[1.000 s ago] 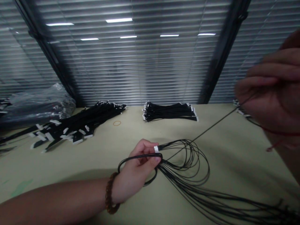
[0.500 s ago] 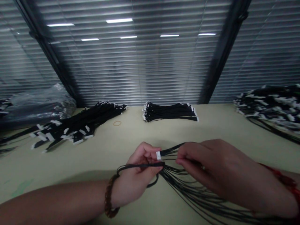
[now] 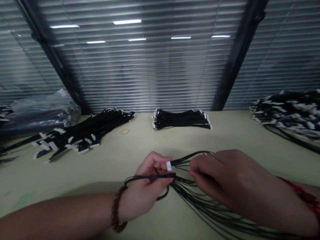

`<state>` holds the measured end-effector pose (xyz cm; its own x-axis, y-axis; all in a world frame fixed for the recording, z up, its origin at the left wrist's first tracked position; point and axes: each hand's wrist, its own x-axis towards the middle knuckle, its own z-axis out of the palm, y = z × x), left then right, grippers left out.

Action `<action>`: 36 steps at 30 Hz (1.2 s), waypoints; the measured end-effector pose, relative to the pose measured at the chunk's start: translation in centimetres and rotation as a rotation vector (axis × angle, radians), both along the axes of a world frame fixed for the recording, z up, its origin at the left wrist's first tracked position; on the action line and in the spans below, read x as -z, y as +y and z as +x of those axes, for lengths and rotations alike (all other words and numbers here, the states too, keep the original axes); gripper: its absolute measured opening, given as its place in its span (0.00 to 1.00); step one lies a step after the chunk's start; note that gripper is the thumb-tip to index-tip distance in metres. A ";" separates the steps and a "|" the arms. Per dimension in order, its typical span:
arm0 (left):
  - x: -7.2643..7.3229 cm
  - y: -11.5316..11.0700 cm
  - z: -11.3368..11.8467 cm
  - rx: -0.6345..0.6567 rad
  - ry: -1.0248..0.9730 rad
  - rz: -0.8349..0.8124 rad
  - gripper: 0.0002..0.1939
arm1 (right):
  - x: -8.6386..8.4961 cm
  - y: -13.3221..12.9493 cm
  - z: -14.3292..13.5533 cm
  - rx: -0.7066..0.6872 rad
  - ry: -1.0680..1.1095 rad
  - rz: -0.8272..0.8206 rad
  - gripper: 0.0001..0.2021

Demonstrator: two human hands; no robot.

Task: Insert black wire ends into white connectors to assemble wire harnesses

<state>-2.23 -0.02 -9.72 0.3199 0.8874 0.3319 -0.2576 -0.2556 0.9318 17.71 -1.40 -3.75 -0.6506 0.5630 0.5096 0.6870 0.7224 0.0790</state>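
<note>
My left hand (image 3: 150, 186) is closed around a small white connector (image 3: 169, 166) and the dark end of a black wire bundle (image 3: 200, 203). The connector sits at its fingertips, with several thin black wires (image 3: 186, 157) running from it to the right. Below it, the bundle lies across the thumb and fans out toward the lower right. Just right of the connector, my right hand (image 3: 220, 183) pinches a thin black wire that leads to the connector's right side. The fingers hide the wire's far end.
A stack of black cables (image 3: 182, 119) with white ends lies at the back of the table (image 3: 140, 146). More cables (image 3: 85, 131) lie at left beside a clear plastic bag (image 3: 42, 110) and a rubber band (image 3: 125, 131). A big cable pile (image 3: 290, 111) stands at right, before window blinds (image 3: 150, 66).
My right hand has shifted very slightly, and the wires beside the connector show more clearly. My left hand keeps its place and its hold.
</note>
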 end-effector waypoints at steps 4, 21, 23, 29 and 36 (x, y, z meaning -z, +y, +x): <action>0.0 0.0 0.1 0.016 -0.014 0.011 0.07 | -0.2 0.0 0.0 0.007 -0.011 -0.001 0.08; -0.2 0.0 0.2 0.017 -0.041 0.001 0.08 | -0.2 -0.2 -0.1 -0.032 0.002 -0.017 0.09; -0.2 0.0 0.2 0.024 -0.046 -0.022 0.09 | -0.3 -0.2 -0.1 -0.026 0.008 -0.013 0.08; 0.1 -0.2 0.1 0.077 -0.044 -0.104 0.11 | 0.0 0.0 -0.3 -0.026 0.010 -0.040 0.07; 0.3 -0.7 0.2 0.080 0.012 -0.113 0.09 | 1.0 0.1 -1.1 -0.121 0.010 -0.023 0.08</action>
